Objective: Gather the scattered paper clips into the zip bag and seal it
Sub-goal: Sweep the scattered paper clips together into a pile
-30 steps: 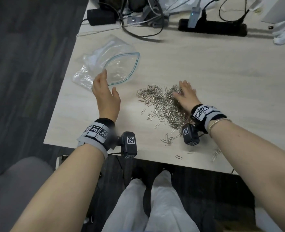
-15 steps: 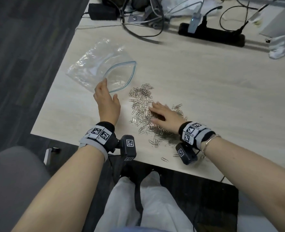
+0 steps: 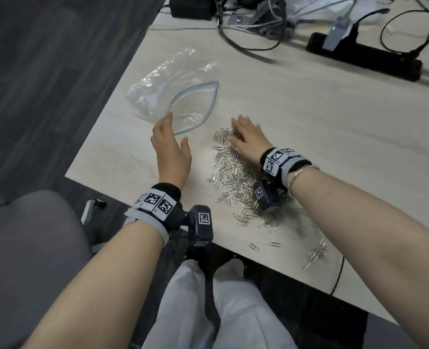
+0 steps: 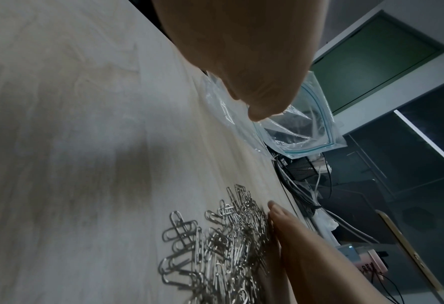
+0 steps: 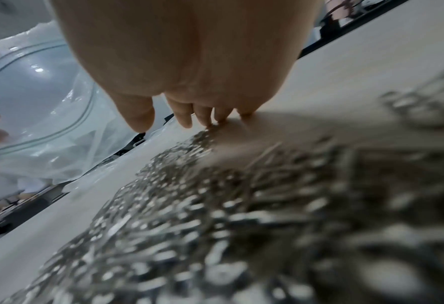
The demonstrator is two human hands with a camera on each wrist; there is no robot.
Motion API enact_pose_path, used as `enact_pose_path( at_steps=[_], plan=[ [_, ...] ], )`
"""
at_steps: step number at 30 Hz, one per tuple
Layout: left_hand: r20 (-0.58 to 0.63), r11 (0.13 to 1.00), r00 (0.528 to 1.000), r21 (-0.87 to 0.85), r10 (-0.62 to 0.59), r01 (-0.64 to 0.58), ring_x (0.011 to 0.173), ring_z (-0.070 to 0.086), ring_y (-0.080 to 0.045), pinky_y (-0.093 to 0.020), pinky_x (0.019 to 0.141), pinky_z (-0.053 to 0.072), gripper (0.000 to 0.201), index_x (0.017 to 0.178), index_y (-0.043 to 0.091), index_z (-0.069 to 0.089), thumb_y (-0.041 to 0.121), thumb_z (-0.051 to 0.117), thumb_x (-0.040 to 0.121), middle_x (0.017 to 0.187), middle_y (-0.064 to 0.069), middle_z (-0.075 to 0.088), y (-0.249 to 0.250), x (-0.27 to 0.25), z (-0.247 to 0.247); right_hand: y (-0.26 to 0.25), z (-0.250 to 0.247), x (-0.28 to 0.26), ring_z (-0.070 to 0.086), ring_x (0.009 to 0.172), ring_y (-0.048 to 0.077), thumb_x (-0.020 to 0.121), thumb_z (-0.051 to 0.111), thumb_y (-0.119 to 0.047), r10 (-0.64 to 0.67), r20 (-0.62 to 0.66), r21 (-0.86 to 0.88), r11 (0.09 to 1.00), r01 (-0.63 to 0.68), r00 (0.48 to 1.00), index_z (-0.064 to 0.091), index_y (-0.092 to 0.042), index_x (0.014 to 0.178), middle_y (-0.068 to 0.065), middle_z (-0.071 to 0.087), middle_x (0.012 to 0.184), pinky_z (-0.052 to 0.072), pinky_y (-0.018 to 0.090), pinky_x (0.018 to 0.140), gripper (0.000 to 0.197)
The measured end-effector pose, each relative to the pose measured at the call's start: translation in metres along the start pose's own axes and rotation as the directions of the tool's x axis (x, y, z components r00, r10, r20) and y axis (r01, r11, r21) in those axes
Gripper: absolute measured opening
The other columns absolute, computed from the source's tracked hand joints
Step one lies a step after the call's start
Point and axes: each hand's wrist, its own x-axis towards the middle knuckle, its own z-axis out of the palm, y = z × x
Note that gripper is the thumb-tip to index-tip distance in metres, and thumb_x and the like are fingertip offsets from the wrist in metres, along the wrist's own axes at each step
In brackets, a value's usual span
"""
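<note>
Marker-tagged grey wristbands (image 3: 155, 202), white trousers (image 3: 223, 308)

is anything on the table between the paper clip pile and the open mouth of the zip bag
Nothing visible does. Bare table separates the paper clips from the zip bag mouth. The left hand rests at the near rim, beside that path; the right hand lies on the pile.

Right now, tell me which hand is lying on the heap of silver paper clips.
The right hand: its fingers lie flat on the far end of the silver paper clips. The left hand is beside the clear zip bag, off the clips.
</note>
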Motion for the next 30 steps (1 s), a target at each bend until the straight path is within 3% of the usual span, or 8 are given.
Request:
enact_pose_path(
  at_steps=[6,11,20,22,25,27,30],
  plan=[
    [0.005,0.999,1.0,0.023,-0.022,0.022,0.123,0.038,-0.034,-0.036,0.108,0.033,0.059,0.145,0.009,0.027,0.005,0.05,0.091,0.14,-0.014,0.034,-0.005,-0.004,-0.005,-0.028,0.021,0.006,-0.001,0.146,0.025,0.098,0.036,-0.037,-0.169,0.134,-0.142,0.972,0.188,0.977,0.016,-0.015,0.148,0.012,0.002,0.158,-0.002,0.042,0.116,0.058],
    [0.025,0.999,1.0,0.038,-0.02,0.019,0.124,0.036,-0.033,-0.033,0.106,0.032,0.058,0.144,0.01,0.027,0.005,0.049,0.091,0.141,-0.014,0.033,-0.006,-0.012,-0.006,-0.028,0.034,-0.02,-0.001,0.146,0.024,0.098,0.034,-0.038,-0.244,0.257,-0.23,0.924,0.305,0.935,0.016,-0.014,0.148,0.01,0.003,0.158,-0.002,0.04,0.116,0.058],
    [0.111,1.0,0.993,-0.007,0.03,-0.029,0.128,0.031,-0.03,-0.034,0.106,0.031,0.057,0.145,0.01,0.027,0.005,0.048,0.092,0.142,-0.014,0.032,0.014,-0.028,0.0,-0.007,0.04,-0.099,0.002,0.146,0.019,0.099,0.035,-0.038,-0.222,0.345,-0.211,0.929,0.306,0.912,0.026,-0.017,0.146,0.005,0.008,0.158,-0.001,0.036,0.117,0.052],
    [0.129,0.999,0.991,-0.021,0.044,-0.042,0.129,0.031,-0.03,-0.036,0.108,0.033,0.057,0.145,0.011,0.028,0.004,0.048,0.092,0.142,-0.014,0.031,0.018,-0.029,0.003,-0.002,0.04,-0.11,0.003,0.146,0.018,0.098,0.037,-0.039,-0.218,0.307,-0.198,0.938,0.286,0.926,0.026,-0.018,0.146,0.005,0.009,0.157,-0.003,0.034,0.116,0.053],
    [0.155,0.997,0.985,-0.037,0.074,-0.069,0.126,0.034,-0.033,-0.039,0.108,0.033,0.058,0.144,0.01,0.028,0.004,0.049,0.091,0.141,-0.014,0.032,0.02,-0.031,0.006,0.004,0.031,-0.123,0.001,0.145,0.016,0.096,0.04,-0.043,-0.18,0.132,-0.142,0.97,0.198,0.975,0.023,-0.02,0.147,0.003,0.009,0.157,-0.006,0.029,0.114,0.058],
    [0.168,0.996,0.982,-0.04,0.083,-0.077,0.124,0.036,-0.034,-0.039,0.107,0.033,0.058,0.144,0.01,0.028,0.004,0.05,0.091,0.14,-0.015,0.033,0.019,-0.031,0.008,0.012,0.022,-0.126,0.0,0.145,0.016,0.096,0.04,-0.042,-0.075,-0.027,-0.078,0.994,0.073,0.997,0.018,-0.022,0.148,0.003,0.006,0.158,-0.007,0.027,0.112,0.06],
    [0.181,0.994,0.978,-0.053,0.102,-0.094,0.123,0.036,-0.035,-0.041,0.107,0.034,0.058,0.144,0.01,0.028,0.004,0.05,0.091,0.14,-0.014,0.033,0.019,-0.031,0.008,0.035,0.012,-0.123,-0.004,0.145,0.02,0.097,0.033,-0.045,0.184,-0.15,-0.015,0.982,-0.188,0.971,0.008,-0.02,0.149,0.006,-0.001,0.158,-0.007,0.033,0.113,0.063]
  ],
)
